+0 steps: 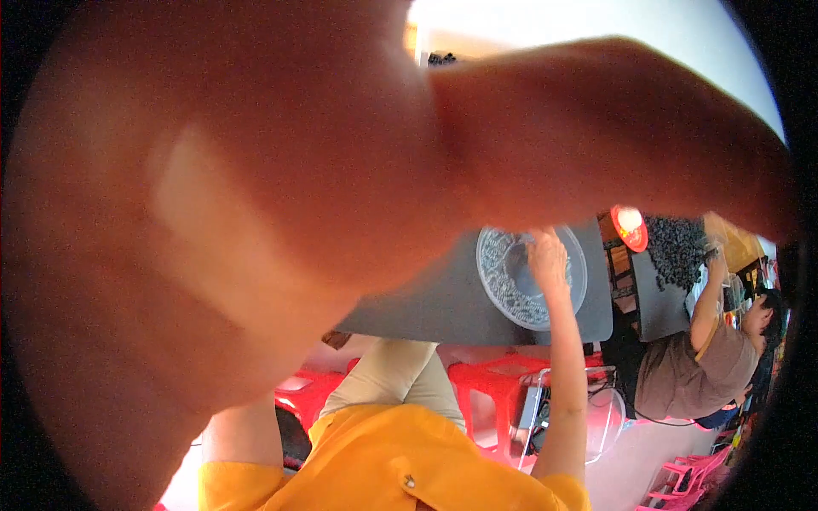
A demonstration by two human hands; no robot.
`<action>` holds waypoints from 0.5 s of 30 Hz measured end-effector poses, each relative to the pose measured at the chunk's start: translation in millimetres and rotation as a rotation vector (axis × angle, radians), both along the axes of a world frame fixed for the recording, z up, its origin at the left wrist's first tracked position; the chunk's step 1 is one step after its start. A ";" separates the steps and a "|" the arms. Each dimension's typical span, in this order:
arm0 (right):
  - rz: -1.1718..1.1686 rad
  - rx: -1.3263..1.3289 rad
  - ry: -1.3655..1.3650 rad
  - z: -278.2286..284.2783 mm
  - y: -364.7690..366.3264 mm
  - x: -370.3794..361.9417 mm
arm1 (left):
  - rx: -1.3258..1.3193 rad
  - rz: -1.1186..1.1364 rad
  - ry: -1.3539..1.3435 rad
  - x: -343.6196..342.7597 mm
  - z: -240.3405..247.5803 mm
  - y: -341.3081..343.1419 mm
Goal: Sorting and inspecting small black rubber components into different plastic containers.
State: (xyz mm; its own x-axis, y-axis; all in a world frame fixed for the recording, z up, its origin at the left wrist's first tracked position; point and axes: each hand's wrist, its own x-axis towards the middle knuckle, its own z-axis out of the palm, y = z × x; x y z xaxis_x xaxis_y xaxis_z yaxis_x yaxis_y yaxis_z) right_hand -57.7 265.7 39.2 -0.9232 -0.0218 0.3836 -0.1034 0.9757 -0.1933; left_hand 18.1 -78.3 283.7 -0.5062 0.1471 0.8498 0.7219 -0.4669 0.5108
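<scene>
Whether the right hand is clamped on anything cannot be told: its fingers bend down over the tray, the tips are partly hidden, and nothing clearly shows between them. Left hand is so near the lens that it blurs over much of the view; whether its fingers are together or apart cannot be told, and no held thing shows.

The tray is round and see-through, lying flat on the dark table, near its right end. Pale, glinting marks ring its middle; loose bits or a moulded pattern, I cannot say which. It looks like thin plastic, so I judge it light, fairly stiff, smooth enough to slide if pushed, and liable to crack if bent hard. The rim seems the best hold, one hand on each side, kept level in case the marks are loose bits.

Right of the table is a red dish bearing something white, then a heap of dark pieces on another table, with a co-worker reaching toward it. Red stools stand below the near edge, and pink chairs lie farther off, lower right
</scene>
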 end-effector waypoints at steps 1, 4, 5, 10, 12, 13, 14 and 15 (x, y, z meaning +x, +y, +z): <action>0.002 0.029 -0.038 -4.8 8.2 -3.7 | 0.001 -0.011 -0.032 0.4 -4.6 7.6; 0.041 0.031 -0.030 -15.9 8.8 -22.1 | 0.005 0.006 -0.095 4.5 -0.2 8.6; 0.077 0.018 -0.021 -14.3 6.2 -28.3 | 0.011 0.016 -0.100 6.1 3.4 6.1; 0.108 0.152 0.035 -12.1 6.8 -22.2 | 0.028 0.041 -0.087 8.4 27.5 1.5; 0.056 -0.028 0.087 -15.4 13.6 -17.2 | 0.023 0.046 -0.085 7.1 37.5 5.1; 0.055 -0.034 0.102 -14.8 17.0 -15.1 | 0.017 0.050 -0.086 7.8 42.3 7.9; 0.072 -0.123 0.128 -7.7 13.1 -12.4 | -0.089 0.059 -0.055 -1.7 40.8 1.4; 0.095 -0.209 0.146 -4.0 8.1 -11.1 | -0.191 0.075 -0.032 -19.6 26.5 -5.8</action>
State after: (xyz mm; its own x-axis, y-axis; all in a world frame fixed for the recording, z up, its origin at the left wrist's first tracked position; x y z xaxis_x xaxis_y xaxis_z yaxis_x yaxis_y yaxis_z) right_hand -68.8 273.8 35.2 -0.8553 -0.0124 0.5180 -0.2344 0.9008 -0.3655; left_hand -1.4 -84.1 310.2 -0.5485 0.2650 0.7931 0.7328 -0.3045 0.6085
